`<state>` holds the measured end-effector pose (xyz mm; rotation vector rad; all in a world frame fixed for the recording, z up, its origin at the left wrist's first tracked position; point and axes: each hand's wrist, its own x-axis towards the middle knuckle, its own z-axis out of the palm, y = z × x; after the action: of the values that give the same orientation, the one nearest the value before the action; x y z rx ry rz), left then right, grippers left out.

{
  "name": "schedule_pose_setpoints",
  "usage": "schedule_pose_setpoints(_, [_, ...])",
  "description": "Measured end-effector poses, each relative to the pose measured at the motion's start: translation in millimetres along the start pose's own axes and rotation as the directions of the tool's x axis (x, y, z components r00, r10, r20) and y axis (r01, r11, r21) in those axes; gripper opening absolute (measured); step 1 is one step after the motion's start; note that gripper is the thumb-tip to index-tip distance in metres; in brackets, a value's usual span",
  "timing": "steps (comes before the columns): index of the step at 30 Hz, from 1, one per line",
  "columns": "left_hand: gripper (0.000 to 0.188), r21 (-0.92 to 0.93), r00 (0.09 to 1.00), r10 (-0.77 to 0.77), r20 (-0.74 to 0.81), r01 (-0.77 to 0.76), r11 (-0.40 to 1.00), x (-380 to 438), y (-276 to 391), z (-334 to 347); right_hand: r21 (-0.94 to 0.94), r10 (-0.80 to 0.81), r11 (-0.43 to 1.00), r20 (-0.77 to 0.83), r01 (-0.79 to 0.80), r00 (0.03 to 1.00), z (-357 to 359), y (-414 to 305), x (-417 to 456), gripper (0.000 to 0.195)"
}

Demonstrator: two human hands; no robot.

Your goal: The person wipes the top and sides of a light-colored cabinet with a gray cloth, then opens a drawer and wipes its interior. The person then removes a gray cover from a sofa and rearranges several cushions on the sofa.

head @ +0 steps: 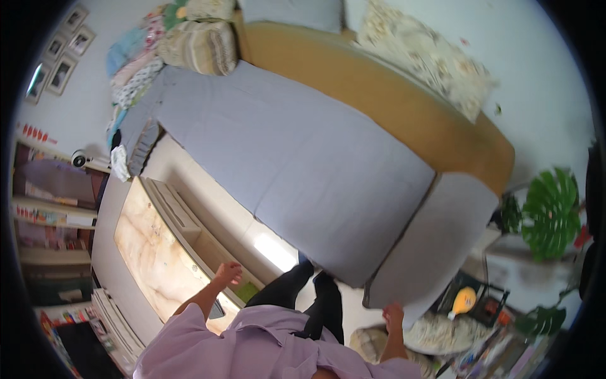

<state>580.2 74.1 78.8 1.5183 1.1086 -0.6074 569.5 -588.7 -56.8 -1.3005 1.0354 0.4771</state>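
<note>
My left hand (pixel 229 273) hangs above the edge of a marble-topped coffee table (pixel 156 246), fingers loosely bent, with nothing in it. My right hand (pixel 393 314) is at the front corner of the sofa's grey-covered armrest (pixel 426 237). Its fingers are bent; whether they touch or grip the cover is unclear. Before me stretches the sofa seat (pixel 293 151), under a grey cover with a few creases. Behind it runs the tan backrest (pixel 360 90). A dark flat object (pixel 217 310) lies on the table, partly behind my left arm.
Folded striped bedding (pixel 199 47) and a heap of cloths (pixel 137 80) crowd the sofa's far left end. A floral cushion (pixel 421 57) leans on the backrest. Pale floor (pixel 222 189) runs between table and sofa. Large-leafed plants (pixel 551 213) stand at right, above a cluttered area.
</note>
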Motion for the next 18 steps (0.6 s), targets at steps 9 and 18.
schedule_pose_setpoints(9, [0.028,-0.095,0.999,-0.049,0.006,0.050,0.994,-5,-60,26,-0.489,-0.176,0.853,0.062,0.183,0.982,56,-148,108,0.017])
schedule_pose_setpoints(18, [0.030,-0.258,0.984,-0.177,0.023,0.177,0.950,35,-30,-25,-0.715,-0.882,-0.151,0.409,0.682,0.233,329,-559,119,0.036])
